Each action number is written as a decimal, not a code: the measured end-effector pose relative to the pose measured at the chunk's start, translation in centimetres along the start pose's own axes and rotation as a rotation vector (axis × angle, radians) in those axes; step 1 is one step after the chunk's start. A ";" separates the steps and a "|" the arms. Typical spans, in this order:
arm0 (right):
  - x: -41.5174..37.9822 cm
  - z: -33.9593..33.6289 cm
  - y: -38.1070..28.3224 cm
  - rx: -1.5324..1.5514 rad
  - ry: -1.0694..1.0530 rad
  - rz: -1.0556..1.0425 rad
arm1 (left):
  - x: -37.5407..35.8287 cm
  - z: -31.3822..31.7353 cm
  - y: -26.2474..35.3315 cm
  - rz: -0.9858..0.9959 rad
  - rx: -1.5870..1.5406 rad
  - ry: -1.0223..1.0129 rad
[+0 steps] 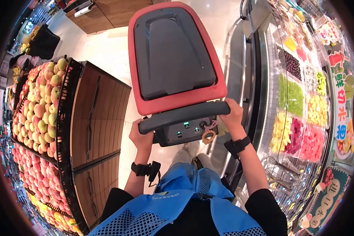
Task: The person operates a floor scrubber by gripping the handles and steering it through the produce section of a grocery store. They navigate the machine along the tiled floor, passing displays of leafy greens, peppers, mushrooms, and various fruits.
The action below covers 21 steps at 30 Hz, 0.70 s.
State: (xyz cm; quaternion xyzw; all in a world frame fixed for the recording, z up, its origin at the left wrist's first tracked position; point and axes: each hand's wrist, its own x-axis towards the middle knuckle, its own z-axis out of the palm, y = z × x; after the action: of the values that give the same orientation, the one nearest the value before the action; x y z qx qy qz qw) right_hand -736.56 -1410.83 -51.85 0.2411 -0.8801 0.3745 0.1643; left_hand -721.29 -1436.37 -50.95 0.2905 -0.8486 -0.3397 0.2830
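A floor scrubber [173,55] with a dark grey lid and red rim stands right in front of me. My left hand [141,137] is closed around the left end of its black handlebar [185,113]. Around the right end, my right hand [233,115] is closed as well. Below the bar, a control panel [181,133] shows small green lights. A key with a pink strap and a coiled beige ring [209,136] hangs at the panel's right side. Both wrists wear black straps with small devices.
On the left, a wood-panelled stand [100,118] holds crates of peaches [43,106]. A chilled case with packed cut fruit [299,98] runs along the right, behind a dark rail [244,74]. Pale tiled floor [94,49] extends ahead to a wooden counter [106,15].
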 end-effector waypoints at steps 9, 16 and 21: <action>4.8 -0.1 4.7 0.052 -0.072 -0.096 | 1.8 4.1 2.3 -0.005 0.123 0.037; 8.8 0.2 7.6 0.112 -0.165 -0.112 | 3.3 7.3 3.5 -0.046 0.125 0.062; 11.7 0.7 9.8 0.137 -0.237 -0.153 | 4.9 9.2 4.5 -0.070 0.174 0.062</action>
State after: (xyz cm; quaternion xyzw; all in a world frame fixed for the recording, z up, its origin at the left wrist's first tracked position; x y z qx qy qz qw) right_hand -751.73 -1408.97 -52.51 0.3605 -0.8449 0.3890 0.0702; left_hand -732.15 -1433.20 -51.83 0.3541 -0.8549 -0.2653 0.2708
